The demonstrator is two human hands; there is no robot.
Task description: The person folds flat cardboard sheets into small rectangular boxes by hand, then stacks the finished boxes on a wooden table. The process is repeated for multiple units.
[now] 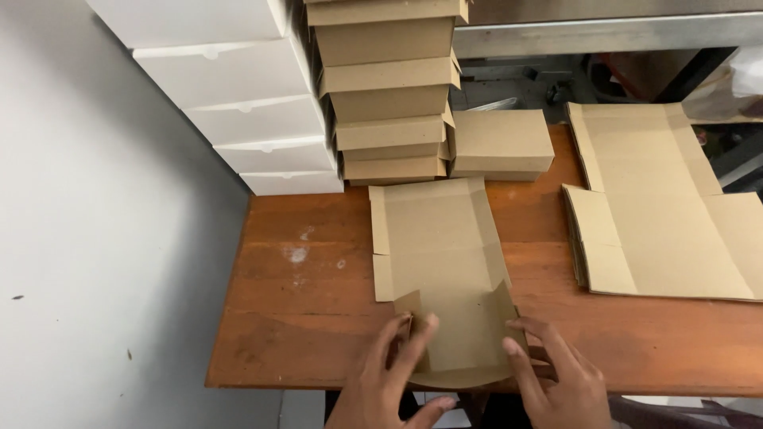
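Blank: a flat brown cardboard box blank (437, 254) lies mid-worktop, on the reddish wooden worktop (302, 318), its near end at the front edge.
Left hand (393, 381): fingers pinch the near-left corner flap upright.
Right hand (556, 381): fingers press the near-right flap inward.
Progress: only the near end is rising — far panels still lie flat.
Axis: long axis runs away from the person, toward the stack of folded brown boxes (389, 87).
Left to fold: a pile of flat brown blanks (660, 222).

Count, head view: two hands, left hand (389, 381) and right hand (556, 377). One unfolded box blank (433, 254). One stack of flat blanks (660, 206). Five white boxes (238, 95). Brown folded boxes (389, 87): four stacked, one beside.
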